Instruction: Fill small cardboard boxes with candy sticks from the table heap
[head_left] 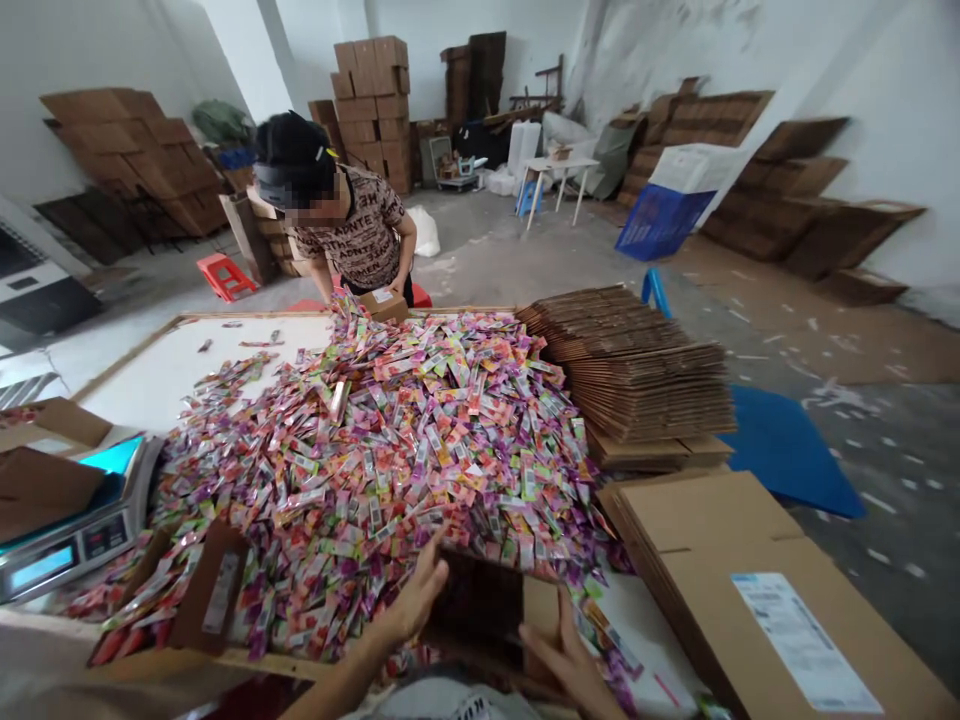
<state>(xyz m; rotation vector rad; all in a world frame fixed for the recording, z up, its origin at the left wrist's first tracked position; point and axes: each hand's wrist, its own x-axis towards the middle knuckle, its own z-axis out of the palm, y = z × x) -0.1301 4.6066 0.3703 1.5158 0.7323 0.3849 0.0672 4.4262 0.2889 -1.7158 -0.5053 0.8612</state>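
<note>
A big heap of small colourful sachets (390, 440) covers the white table (172, 370). At the near edge I hold a small open cardboard box (487, 610) against the heap. My left hand (416, 595) grips the box's left side, fingers curled over its rim and touching sachets. My right hand (559, 655) holds the box's right flap from below. The inside of the box is dark, so its contents cannot be made out.
Across the table a person (337, 215) bends over another small box (384, 303). A weighing scale (67, 545) sits at left, an open box (202, 590) beside it. Flat cardboard stacks (637, 370) and labelled flat cartons (757, 600) lie at right. Concrete floor beyond.
</note>
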